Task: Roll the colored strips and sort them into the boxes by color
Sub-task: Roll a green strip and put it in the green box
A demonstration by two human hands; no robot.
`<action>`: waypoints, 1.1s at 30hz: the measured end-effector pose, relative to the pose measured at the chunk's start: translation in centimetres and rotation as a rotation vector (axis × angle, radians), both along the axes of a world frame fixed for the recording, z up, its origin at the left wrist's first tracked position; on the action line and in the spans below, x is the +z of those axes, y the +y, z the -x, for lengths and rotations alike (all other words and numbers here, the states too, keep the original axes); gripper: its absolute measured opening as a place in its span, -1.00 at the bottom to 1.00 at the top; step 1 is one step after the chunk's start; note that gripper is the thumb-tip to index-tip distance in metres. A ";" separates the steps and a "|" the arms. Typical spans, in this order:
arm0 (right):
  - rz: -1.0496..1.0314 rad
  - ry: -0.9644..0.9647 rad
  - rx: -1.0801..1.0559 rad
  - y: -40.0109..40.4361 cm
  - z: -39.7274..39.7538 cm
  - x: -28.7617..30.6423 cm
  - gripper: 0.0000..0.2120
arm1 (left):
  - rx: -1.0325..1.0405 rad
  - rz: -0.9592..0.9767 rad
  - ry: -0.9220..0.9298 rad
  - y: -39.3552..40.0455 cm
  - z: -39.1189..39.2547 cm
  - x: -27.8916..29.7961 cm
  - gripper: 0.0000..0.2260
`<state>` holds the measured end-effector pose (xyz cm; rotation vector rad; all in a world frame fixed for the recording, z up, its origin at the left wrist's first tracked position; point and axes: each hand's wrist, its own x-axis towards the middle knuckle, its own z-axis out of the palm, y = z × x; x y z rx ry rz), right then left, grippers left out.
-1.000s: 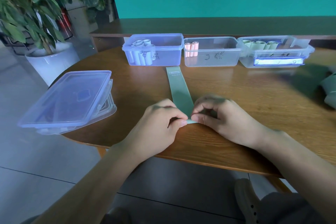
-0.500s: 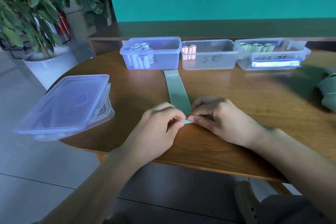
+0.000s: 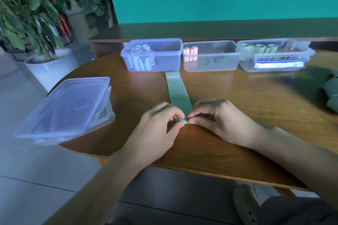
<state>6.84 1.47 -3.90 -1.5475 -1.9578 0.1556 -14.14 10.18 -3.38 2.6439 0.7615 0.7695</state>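
Two hands begin rolling a pale green strip (image 3: 177,91) laid flat on a wooden desk (image 3: 237,97). The left hand (image 3: 157,129) and right hand (image 3: 219,120) meet at the strip's near end, where curled fingers (image 3: 178,115) and thumbs pinch a first small turn of roll just above the desk; how tight that turn is cannot be told. The strip's long axis runs almost straight away from the person, leaning slightly left, and its far end, which bears a small printed label, points at the gap between the blue box (image 3: 152,55) and the middle clear box (image 3: 210,55), stopping just short of them. The step in hand appears to be the start of the roll. The next move likely calls for both thumbs to push the coil forward evenly so it stays square to the strip. Once rolled, it seems bound for the right box (image 3: 274,55), which already holds green rolls; pink ones stand in the middle box, pale ones in the blue.
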 end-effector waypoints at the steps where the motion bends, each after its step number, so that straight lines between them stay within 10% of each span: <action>1: 0.001 0.001 0.006 0.1 -0.1 0.0 -0.83 | -0.002 0.000 0.016 0.0 -0.1 0.0 -0.91; 33: -0.010 0.019 -0.004 2.4 -1.4 -0.2 -0.70 | 0.034 0.004 -0.004 2.6 -1.2 -0.6 -0.84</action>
